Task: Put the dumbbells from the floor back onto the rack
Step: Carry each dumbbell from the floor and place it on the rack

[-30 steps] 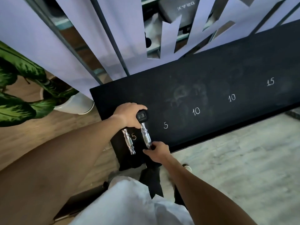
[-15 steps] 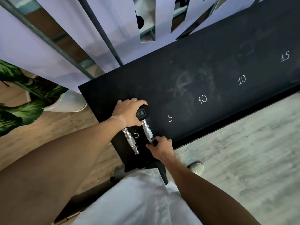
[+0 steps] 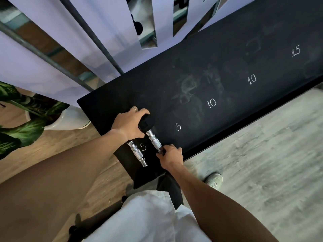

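My left hand [image 3: 130, 124] sat just left of centre frame, fingers curled over and closed, forearm running in from the lower left. My right hand [image 3: 172, 157] was below it, pinched shut, its arm reaching up from bottom right.

One head-worn wide-angle view — looking steeply down from close above the long black chalk-numbered rack shelf [image 3: 218, 70], which runs toward two o'clock.

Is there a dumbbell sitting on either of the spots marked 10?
No, both chalked 10 marks lie bare on the black rack; the two dumbbells sit by the 5s.
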`<state>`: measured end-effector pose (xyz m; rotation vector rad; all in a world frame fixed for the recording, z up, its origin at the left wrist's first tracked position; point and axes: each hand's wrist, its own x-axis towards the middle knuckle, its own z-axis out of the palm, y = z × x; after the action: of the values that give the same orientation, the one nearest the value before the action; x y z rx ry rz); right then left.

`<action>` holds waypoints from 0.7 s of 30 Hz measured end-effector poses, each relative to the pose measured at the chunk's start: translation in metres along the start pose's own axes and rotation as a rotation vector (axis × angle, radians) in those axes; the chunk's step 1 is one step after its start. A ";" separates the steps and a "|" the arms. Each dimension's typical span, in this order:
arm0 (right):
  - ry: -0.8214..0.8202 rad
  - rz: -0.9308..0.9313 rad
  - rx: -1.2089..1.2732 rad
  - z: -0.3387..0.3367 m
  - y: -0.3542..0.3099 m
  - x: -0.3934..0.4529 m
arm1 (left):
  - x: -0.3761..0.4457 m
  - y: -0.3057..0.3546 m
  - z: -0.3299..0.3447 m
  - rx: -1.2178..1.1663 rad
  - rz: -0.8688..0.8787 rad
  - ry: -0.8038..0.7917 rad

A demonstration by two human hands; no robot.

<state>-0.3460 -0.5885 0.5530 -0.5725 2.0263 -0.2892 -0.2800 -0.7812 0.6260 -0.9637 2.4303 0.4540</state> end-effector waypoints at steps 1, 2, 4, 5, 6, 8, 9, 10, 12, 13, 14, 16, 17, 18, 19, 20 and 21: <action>-0.011 -0.005 -0.008 -0.001 0.002 0.003 | 0.000 0.001 0.001 -0.002 0.001 -0.005; -0.024 -0.011 -0.018 -0.002 0.003 0.005 | 0.001 0.002 0.002 -0.004 0.001 -0.007; -0.049 -0.022 -0.044 -0.003 0.003 0.007 | 0.002 0.003 0.002 -0.001 -0.001 -0.010; -0.060 -0.023 -0.055 -0.003 0.002 0.007 | 0.003 0.004 0.002 0.002 -0.002 -0.015; -0.071 -0.024 -0.055 -0.003 0.002 0.005 | 0.003 0.005 0.001 0.001 -0.005 -0.025; -0.078 -0.029 -0.042 -0.006 0.003 -0.001 | 0.002 0.007 -0.001 -0.002 -0.013 -0.047; -0.072 -0.030 -0.040 -0.008 0.005 -0.005 | 0.001 0.007 -0.002 -0.005 -0.019 -0.061; -0.056 -0.021 -0.030 -0.011 0.008 -0.009 | 0.001 0.009 -0.004 -0.004 -0.022 -0.073; -0.033 0.019 0.021 -0.020 0.017 -0.018 | -0.001 0.015 -0.010 0.011 -0.020 -0.088; -0.030 0.037 0.045 -0.027 0.023 -0.023 | -0.002 0.020 -0.014 0.027 -0.016 -0.088; -0.033 0.052 0.062 -0.034 0.029 -0.027 | -0.002 0.025 -0.018 0.043 -0.013 -0.082; -0.031 0.083 0.116 -0.051 0.044 -0.035 | -0.003 0.043 -0.028 0.082 0.006 -0.058; -0.022 0.099 0.151 -0.062 0.053 -0.040 | -0.003 0.055 -0.033 0.092 0.019 -0.053; -0.008 0.113 0.182 -0.073 0.061 -0.046 | -0.003 0.068 -0.037 0.092 0.034 -0.053; 0.003 0.121 0.205 -0.083 0.068 -0.050 | -0.003 0.080 -0.040 0.074 0.050 -0.063; 0.023 0.128 0.230 -0.095 0.078 -0.056 | -0.002 0.096 -0.043 0.053 0.077 -0.079; 0.045 0.135 0.258 -0.107 0.089 -0.063 | -0.003 0.114 -0.045 0.028 0.108 -0.106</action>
<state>-0.4372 -0.4831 0.6158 -0.2697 2.0190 -0.4770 -0.3727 -0.7207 0.6793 -0.7792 2.3940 0.4942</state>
